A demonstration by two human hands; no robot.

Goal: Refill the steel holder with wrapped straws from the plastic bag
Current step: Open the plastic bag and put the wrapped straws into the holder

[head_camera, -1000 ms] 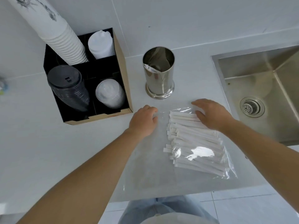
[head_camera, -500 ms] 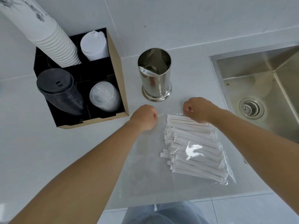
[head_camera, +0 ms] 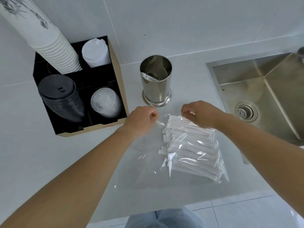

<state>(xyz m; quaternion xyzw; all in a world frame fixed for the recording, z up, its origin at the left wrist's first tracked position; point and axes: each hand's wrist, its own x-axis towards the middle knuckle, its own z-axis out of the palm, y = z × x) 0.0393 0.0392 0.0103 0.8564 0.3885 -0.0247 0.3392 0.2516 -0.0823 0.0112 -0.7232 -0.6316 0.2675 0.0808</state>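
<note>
A clear plastic bag [head_camera: 148, 170] lies flat on the white counter, and a pile of white wrapped straws [head_camera: 190, 150] fills its right half. My left hand [head_camera: 141, 119] pinches the bag's far edge at the left. My right hand [head_camera: 200, 114] pinches the same edge at the right, just over the top straws. The plastic between the two hands is lifted and creased. Directly behind the hands stands the shiny steel holder [head_camera: 156, 81], upright, with only a wrapped straw or two showing near its rim.
A black and cardboard organiser [head_camera: 115, 69] at the left holds a tall stack of paper cups [head_camera: 47, 38], white lids, black lids and clear lids. A steel sink [head_camera: 263, 92] is sunk into the counter at the right. The counter's front edge runs just below the bag.
Both hands went from lying flat by the bag to closed pinches on its far edge. The plastic there has risen and creased, and the view has shifted slightly.
</note>
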